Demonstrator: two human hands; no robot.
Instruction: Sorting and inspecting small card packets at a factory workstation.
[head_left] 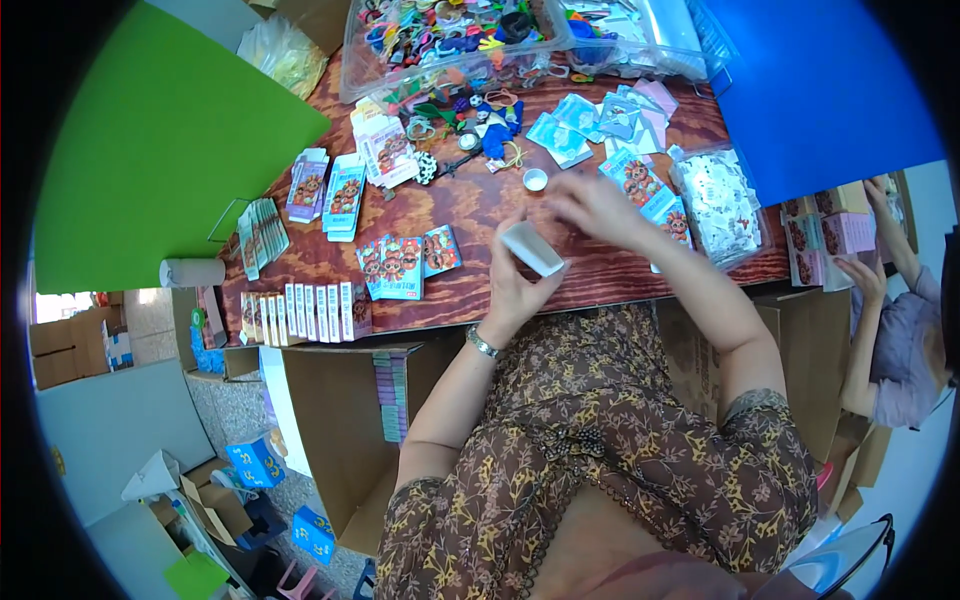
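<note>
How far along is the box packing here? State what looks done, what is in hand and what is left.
Done: a row of boxes stands along the table edge. In hand: the left hand holds a white box; the right hand, blurred, is just above it. Left: flat cards and loose toys.

Bright, even daylight with soft shadows; the right hand point(590, 205) is blurred, perhaps from motion; edges bend and darken strongly.

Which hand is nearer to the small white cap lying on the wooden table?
Right. The right hand hovers just right of the white cap, apart from it; the left hand is lower, holding a small white box.
</note>
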